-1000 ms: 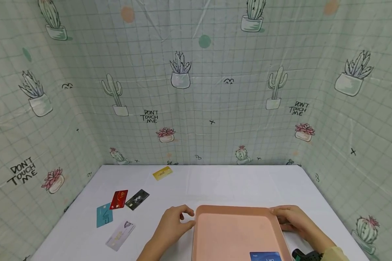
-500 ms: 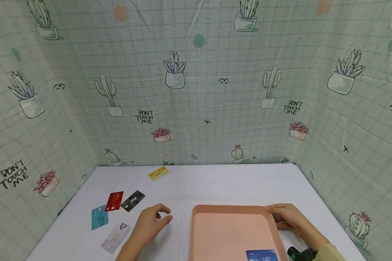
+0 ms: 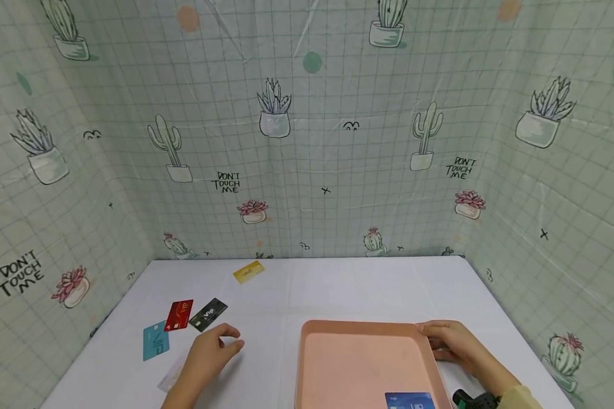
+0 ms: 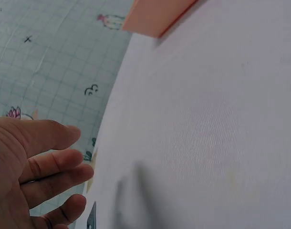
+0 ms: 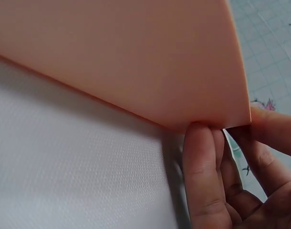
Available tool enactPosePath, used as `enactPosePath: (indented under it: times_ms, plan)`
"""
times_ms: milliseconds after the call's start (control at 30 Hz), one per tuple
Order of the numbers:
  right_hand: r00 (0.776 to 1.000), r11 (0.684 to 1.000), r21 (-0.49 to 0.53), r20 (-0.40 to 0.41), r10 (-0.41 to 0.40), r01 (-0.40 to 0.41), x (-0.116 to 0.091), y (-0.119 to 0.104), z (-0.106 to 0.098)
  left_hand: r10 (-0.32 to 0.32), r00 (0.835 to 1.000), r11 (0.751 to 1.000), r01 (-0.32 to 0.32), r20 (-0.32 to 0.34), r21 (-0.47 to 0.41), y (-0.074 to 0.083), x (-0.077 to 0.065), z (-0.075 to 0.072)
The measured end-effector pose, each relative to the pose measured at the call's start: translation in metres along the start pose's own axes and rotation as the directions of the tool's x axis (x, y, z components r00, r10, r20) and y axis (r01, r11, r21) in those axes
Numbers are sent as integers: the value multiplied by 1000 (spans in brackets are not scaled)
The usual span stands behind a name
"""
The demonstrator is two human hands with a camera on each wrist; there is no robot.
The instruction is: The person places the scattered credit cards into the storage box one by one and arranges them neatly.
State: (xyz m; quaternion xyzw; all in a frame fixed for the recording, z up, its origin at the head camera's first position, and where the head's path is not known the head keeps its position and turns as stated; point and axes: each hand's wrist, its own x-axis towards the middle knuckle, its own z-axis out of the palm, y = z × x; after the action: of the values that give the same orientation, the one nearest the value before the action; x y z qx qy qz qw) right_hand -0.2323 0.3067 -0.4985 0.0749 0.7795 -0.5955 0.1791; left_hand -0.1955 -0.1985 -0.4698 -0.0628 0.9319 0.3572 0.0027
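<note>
One pink tray (image 3: 358, 360) is gripped at its far right corner by the curled right hand (image 3: 452, 343), presumably for steadiness. Left of the tray, the left hand (image 3: 204, 352) is held empty, thumb and fingertips apart, and a yellow card (image 3: 248, 272), black card (image 3: 208, 314), red card (image 3: 178, 315), teal card (image 3: 156, 341) and pale card (image 3: 169, 377), five altogether, are scattered; one blue card (image 3: 410, 400) is contained inside.

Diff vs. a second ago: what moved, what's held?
Left hand moved left, away from the tray's left side toward the cards; it holds nothing and now partly hides the lilac card in the head view. No new grip visible.
Unchanged: right hand at the tray's far right corner; tray, blue card in it, and red, black, teal, yellow cards.
</note>
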Motion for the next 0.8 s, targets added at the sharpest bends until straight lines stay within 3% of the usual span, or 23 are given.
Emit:
enactPosePath:
  times_ms: [200,467,800]
  plan:
    - [998,998,1,29,-61,60,-3,1,2,-72,997,997,72,0,35,-18,0,-16]
    - [995,993,-84,-42,-92,88,-11,1,3,-86,996,993,86,-2,81,-42,-3,-32]
    - [991,987,-142,-99,-86,71,-12,-3,8,-183,983,975,180,11,134,-60,-7,-46]
